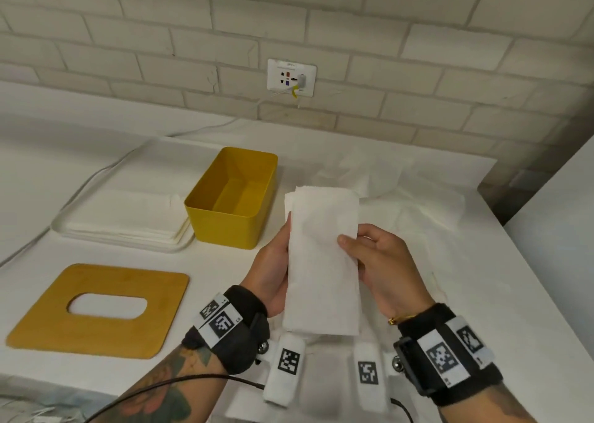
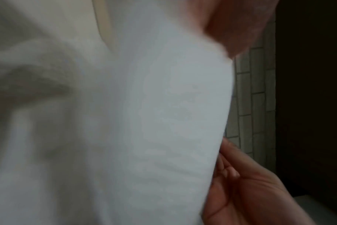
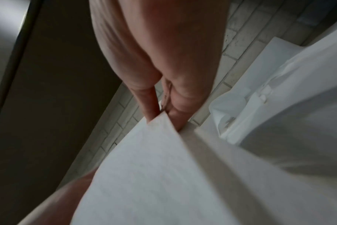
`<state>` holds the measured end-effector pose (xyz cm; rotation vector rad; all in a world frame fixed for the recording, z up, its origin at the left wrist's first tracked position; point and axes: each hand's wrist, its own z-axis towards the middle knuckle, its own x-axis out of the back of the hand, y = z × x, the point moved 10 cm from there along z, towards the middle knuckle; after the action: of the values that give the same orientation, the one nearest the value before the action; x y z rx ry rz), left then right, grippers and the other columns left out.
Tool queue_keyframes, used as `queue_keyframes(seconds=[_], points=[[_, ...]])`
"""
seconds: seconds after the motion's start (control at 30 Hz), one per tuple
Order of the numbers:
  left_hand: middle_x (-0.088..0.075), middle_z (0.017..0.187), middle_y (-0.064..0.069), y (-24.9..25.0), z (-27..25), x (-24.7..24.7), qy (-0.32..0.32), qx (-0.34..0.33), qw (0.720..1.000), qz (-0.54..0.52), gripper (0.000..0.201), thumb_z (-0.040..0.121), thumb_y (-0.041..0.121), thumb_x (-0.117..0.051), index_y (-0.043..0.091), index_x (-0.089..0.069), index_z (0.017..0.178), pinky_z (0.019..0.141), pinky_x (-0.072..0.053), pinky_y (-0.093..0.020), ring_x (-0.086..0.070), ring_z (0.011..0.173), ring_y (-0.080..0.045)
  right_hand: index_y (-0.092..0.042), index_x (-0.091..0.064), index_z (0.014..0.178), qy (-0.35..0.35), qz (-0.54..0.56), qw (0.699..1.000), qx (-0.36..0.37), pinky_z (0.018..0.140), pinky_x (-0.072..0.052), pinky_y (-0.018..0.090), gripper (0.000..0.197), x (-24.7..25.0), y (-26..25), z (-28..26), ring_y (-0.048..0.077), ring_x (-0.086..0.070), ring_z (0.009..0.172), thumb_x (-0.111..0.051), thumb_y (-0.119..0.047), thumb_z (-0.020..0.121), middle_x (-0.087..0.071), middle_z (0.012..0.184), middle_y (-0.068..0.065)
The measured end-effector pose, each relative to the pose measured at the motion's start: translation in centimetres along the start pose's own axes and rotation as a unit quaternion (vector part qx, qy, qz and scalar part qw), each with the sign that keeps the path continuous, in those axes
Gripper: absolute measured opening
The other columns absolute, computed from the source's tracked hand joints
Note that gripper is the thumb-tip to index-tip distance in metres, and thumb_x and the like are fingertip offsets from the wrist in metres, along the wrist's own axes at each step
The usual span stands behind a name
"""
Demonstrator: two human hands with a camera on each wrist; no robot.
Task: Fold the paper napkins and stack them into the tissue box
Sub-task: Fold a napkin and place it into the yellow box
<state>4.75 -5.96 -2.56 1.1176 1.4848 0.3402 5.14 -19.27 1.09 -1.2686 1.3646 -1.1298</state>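
A folded white paper napkin (image 1: pixel 323 262) is held upright above the table between both hands. My left hand (image 1: pixel 273 268) grips its left edge from behind. On the right edge, my right hand (image 1: pixel 369 255) pinches it with the thumb across the front. The napkin (image 2: pixel 154 121) fills the left wrist view, and the right wrist view shows the napkin (image 3: pixel 154 175) pinched at its corner by the fingers (image 3: pixel 150 105). The yellow tissue box (image 1: pixel 231 197) stands open and empty just left of the napkin. Its wooden lid (image 1: pixel 96 310) with an oval slot lies at the front left.
A white tray (image 1: pixel 122 220) with a stack of flat napkins sits left of the box. Unfolded white napkins (image 1: pixel 411 204) lie spread on the table behind and right of my hands. A wall socket (image 1: pixel 291 77) with a cable is at the back. The table's right edge is close.
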Motion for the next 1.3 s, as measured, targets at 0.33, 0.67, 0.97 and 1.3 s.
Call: queue_keyframes(seconds=[0.33, 0.67, 0.97, 1.3], points=[[-0.070, 0.130, -0.015, 1.5, 0.1, 0.3, 0.024, -0.035, 0.999, 0.022, 0.057, 0.104, 0.053, -0.040, 0.013, -0.058, 0.140, 0.106, -0.050, -0.048, -0.067, 0.121, -0.031, -0.007, -0.070, 0.107, -0.011, -0.057, 0.998, 0.011, 0.088, -0.059, 0.040, 0.014, -0.3, -0.2, 1.2, 0.022, -0.075, 0.096, -0.068, -0.005, 0.094, -0.079, 0.100, 0.007], [-0.078, 0.111, -0.005, 3.9, 0.5, 1.1, 0.074, -0.084, 0.992, 0.049, 0.031, 0.105, 0.034, -0.051, 0.018, -0.062, 0.129, 0.084, -0.059, -0.040, -0.076, 0.100, -0.021, -0.006, -0.059, 0.111, -0.099, -0.142, 0.981, -0.086, 0.077, -0.061, 0.039, 0.047, -0.1, 4.7, -1.5, 0.025, -0.076, 0.085, -0.088, -0.005, 0.074, -0.078, 0.092, 0.010], [-0.074, 0.123, -0.007, 4.1, 0.4, -0.7, 0.020, -0.049, 0.993, 0.106, 0.036, 0.105, 0.033, -0.050, 0.014, -0.062, 0.134, 0.094, -0.059, -0.039, -0.071, 0.113, -0.024, -0.021, -0.064, 0.123, -0.084, -0.080, 0.993, -0.035, 0.091, -0.059, 0.040, 0.059, 1.9, -3.3, 0.9, 0.020, -0.074, 0.100, -0.079, -0.046, 0.071, -0.077, 0.109, 0.001], [-0.074, 0.122, -0.011, 4.2, -1.7, 2.9, 0.017, -0.035, 0.965, 0.259, 0.037, 0.093, 0.006, -0.072, 0.013, -0.067, 0.129, 0.107, -0.047, -0.059, -0.068, 0.117, -0.037, -0.007, -0.076, 0.102, -0.040, -0.127, 0.991, 0.001, 0.058, -0.043, 0.025, 0.016, 0.2, -6.8, 9.2, 0.017, -0.059, 0.077, -0.076, -0.016, 0.089, -0.071, 0.093, 0.009]])
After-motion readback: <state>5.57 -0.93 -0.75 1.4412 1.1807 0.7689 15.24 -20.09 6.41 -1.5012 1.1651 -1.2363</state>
